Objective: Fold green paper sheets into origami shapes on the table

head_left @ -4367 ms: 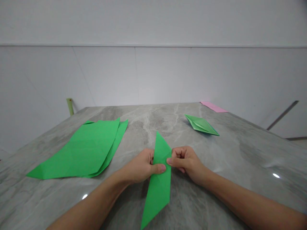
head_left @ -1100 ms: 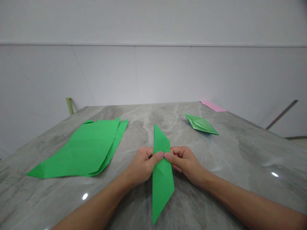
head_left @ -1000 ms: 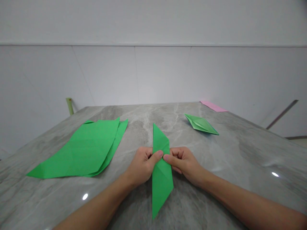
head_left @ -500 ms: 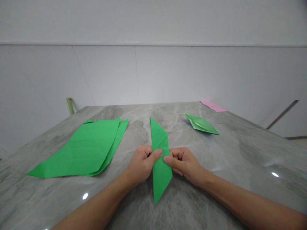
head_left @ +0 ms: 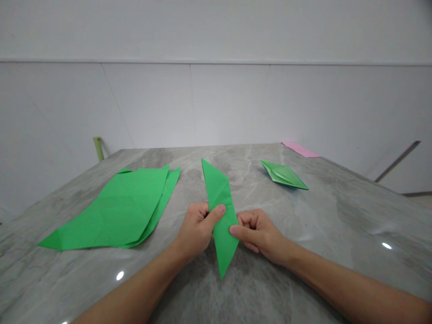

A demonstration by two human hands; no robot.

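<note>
A folded sheet of green paper [head_left: 219, 189], long and pointed at both ends, is held upright between my two hands in the middle of the head view. My left hand [head_left: 199, 227] grips its left edge, thumb across the front and fingers behind. Lower on the right edge, my right hand [head_left: 259, 234] pinches it between thumb and curled fingers. A crease runs across the paper above the left thumb. The back of the paper and the fingertips behind it are hidden.
Several green paper sheets [head_left: 124, 207] lie stacked on the left of the grey marbled table [head_left: 324, 252]. A folded green paper piece [head_left: 285, 175] rests at the right. Farther back lies a pink paper [head_left: 302, 149] near the wall [head_left: 229, 103].
The top of the folded green paper has tilted left, and its lower tip has risen slightly and shifted right. My right thumb sits a little lower on the edge.
</note>
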